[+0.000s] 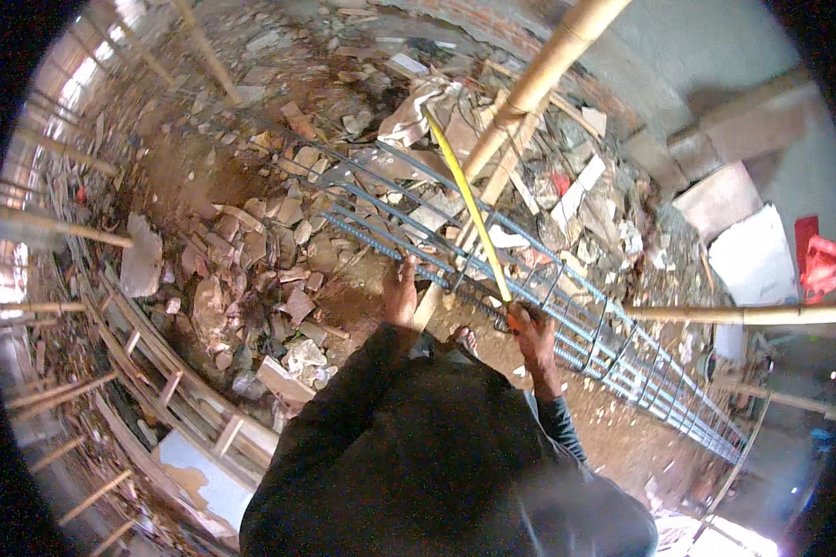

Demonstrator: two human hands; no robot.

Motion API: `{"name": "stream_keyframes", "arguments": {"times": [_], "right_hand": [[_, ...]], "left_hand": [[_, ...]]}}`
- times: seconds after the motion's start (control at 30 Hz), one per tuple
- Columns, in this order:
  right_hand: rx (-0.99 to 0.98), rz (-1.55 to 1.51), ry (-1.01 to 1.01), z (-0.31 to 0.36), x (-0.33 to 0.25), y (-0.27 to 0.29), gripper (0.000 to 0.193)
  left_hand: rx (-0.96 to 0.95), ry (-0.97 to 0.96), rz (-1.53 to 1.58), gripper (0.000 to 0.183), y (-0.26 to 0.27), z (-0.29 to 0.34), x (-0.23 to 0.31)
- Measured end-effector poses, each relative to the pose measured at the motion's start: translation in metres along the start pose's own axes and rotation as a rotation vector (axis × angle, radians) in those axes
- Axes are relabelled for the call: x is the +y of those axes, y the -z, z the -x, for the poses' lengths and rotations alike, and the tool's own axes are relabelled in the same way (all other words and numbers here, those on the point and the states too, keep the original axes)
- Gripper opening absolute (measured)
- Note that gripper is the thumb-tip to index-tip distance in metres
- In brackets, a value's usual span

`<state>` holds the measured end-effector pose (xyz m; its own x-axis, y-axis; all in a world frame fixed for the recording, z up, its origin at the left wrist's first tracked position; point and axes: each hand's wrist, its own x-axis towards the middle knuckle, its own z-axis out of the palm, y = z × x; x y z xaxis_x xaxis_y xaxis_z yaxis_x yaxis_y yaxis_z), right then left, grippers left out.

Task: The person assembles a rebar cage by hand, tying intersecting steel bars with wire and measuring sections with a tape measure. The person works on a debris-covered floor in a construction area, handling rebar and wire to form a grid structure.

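My right hand (535,342) is closed around a tape measure (513,320), whose orange and dark case shows beside the fingers. Its yellow blade (462,181) is pulled out and slants away to the upper left, across the steel bars. My left hand (400,293) grips a rebar (364,238) near the left end of a long reinforcement cage (576,311). The cage is made of several long bars tied with square stirrups, and it runs from the middle toward the lower right. Part of the left fingers is hidden behind the bar.
A thick bamboo pole (529,88) slants over the cage, and another bamboo pole (734,316) lies across at right. Broken brick and rubble (241,251) cover the ground. A wooden ladder-like frame (172,385) lies at left. Red plastic (817,265) and a white board (754,255) are by the wall.
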<state>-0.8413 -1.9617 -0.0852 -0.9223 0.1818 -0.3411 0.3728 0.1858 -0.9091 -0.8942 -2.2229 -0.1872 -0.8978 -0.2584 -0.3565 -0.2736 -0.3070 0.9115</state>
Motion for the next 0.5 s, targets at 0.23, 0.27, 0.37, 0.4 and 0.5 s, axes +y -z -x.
{"name": "stream_keyframes", "arguments": {"times": [0.23, 0.27, 0.37, 0.4, 0.5], "right_hand": [[-0.092, 0.387, 0.018, -0.007, -0.02, -0.005, 0.035], [-0.104, 0.471, 0.047, -0.008, -0.023, -0.004, 0.036], [-0.177, 0.602, 0.044, -0.017, -0.03, -0.002, 0.038], [-0.195, 0.623, 0.038, -0.019, -0.031, 0.0, 0.038], [-0.217, 0.648, 0.061, -0.029, -0.028, 0.004, 0.04]], "left_hand": [[0.158, 0.08, 0.368, 0.057, -0.008, -0.003, -0.013], [0.161, 0.06, 0.331, 0.05, -0.007, -0.001, -0.011], [0.294, 0.107, 0.245, 0.053, -0.005, -0.004, -0.001], [0.37, 0.225, 0.135, 0.057, -0.002, -0.007, 0.002], [0.399, 0.203, 0.265, 0.068, 0.008, -0.026, 0.009]]}}
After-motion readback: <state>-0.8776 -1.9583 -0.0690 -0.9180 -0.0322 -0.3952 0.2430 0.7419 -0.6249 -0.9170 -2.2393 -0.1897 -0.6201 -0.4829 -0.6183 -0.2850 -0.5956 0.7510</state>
